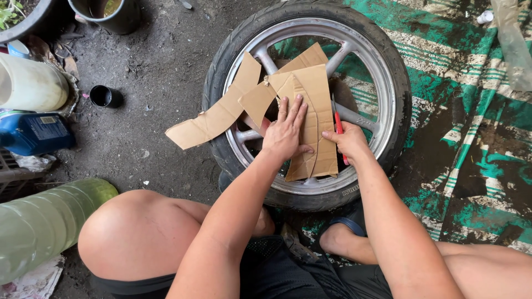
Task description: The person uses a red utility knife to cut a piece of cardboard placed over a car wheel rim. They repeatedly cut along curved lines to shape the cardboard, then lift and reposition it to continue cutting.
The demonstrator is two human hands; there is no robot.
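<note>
Now left hand (286,130) flat on cardboard (316,119), right hand (349,141) gripping red cutter (338,124), blade pointing away.

One wheel (310,105), several cardboard pieces (310,119), one red cutter (339,128), one blue bottle (33,133), one black cup (104,96).
</note>
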